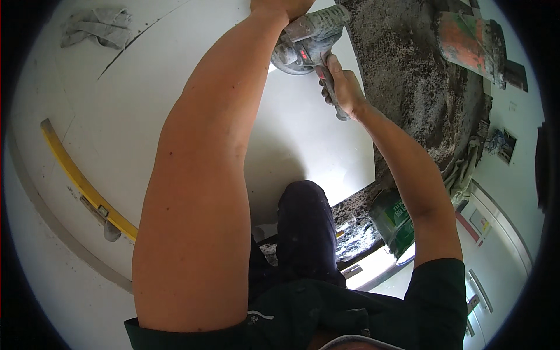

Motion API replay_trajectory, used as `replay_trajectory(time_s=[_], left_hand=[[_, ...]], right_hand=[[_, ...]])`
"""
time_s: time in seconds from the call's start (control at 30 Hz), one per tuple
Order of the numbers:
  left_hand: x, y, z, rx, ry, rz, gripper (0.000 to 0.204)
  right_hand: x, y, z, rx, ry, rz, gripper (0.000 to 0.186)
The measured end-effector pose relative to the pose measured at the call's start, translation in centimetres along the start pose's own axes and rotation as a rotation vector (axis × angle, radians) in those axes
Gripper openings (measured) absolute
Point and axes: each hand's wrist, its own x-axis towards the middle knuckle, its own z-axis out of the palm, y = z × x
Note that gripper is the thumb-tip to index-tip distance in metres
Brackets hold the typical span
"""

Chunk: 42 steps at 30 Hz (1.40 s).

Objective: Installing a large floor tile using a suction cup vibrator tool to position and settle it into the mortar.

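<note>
Lying on the pale floor at the upper left of the frame is a crumpled grey cloth [96,28], just beside a dark joint line. A yellow spirit level [79,175] extends from the left of the frame toward the lower left; its near end passes behind the left arm [198,169]. A small dark tool [111,232] with a rounded end rests beside the level; its type cannot be determined. A large white tile [315,140] occupies the centre. Rough grey mortar [402,64] borders its right edge and fills the upper right. An orange-red bucket [469,44], coated with residue, lies tilted at the upper right. A green container [391,219] is located at the lower right, partly covered by the right arm [417,175]. One bent knee [306,216] in dark cloth overlaps the tile at lower centre. The left arm crosses from lower left to top centre and obstructs the view of the floor behind it.

The dust-coated power tool [309,41] is positioned at top centre, its round base over the tile. The right hand [348,90] is closed around the tool handle, fingers wrapped and thumb laid along the grip. The left hand [283,4] is at the top edge, next to the tool body; its fingers are cut off by the frame, so its opening and any grip cannot be determined.
</note>
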Motion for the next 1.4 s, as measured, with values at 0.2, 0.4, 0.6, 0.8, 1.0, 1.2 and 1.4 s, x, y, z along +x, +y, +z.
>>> replay_trajectory(time_s=[0.2,0.4,0.6,0.8,1.0,1.2,1.4], left_hand=[[1.9,0.4,-0.2,0.113,-0.202,-0.205,0.053],[0.9,1.2,-0.5,0.124,-0.11,-0.179,0.052],[1.3,1.1,-0.4,0.174,-0.155,-0.226,0.051],[2.0,-0.5,0.2,0.134,-0.188,-0.194,0.051],[2.1,-1.9,1.8,0.125,-0.204,-0.186,0.056],[3.2,0.1,1.7,0.198,-0.231,-0.231,0.054],[3.4,-0.1,1.8,0.239,-0.211,-0.235,0.056]], right_hand=[[-0.5,-0.5,0.5,0.048,-0.005,-0.041,0.083],[-0.7,-1.0,0.2,0.056,0.003,-0.022,0.078],[-0.8,-1.0,0.6,0.083,0.02,-0.021,0.071],[-1.2,-1.7,1.5,0.09,0.037,-0.007,0.076],[-1.1,-1.3,1.9,0.041,0.067,0.012,0.07],[-0.4,-0.3,0.3,-0.127,0.082,-0.049,0.084],[0.0,-0.2,0.3,-0.209,0.085,-0.064,0.09]])
